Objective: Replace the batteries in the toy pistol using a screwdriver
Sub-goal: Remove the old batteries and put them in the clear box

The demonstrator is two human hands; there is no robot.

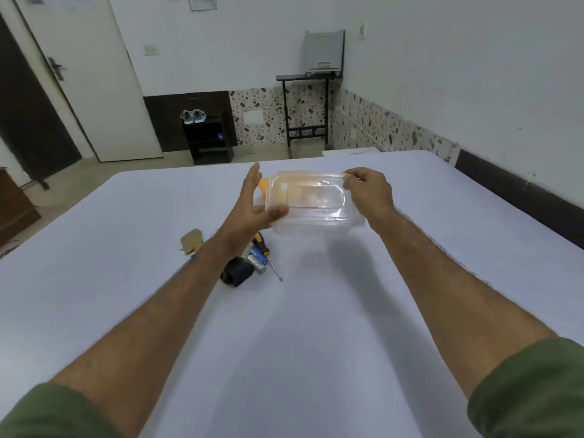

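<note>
A clear plastic box [313, 203] with a lid hangs just above the white table [316, 311]. My right hand [368, 192] pinches its far right rim. My left hand [252, 207] is at the box's left side, fingers straight, thumb against the near left corner. Something orange [264, 186] shows behind the box. Below my left wrist lie a black toy pistol [237, 273], partly hidden by my forearm, a screwdriver [268, 257] with a black and yellow handle, and blue batteries [257, 259].
A small tan piece [191, 241] lies to the left of my left forearm. The table's far edge runs just beyond the box. A dark shoe rack [208, 140] and a black stand [306, 105] are against the back wall.
</note>
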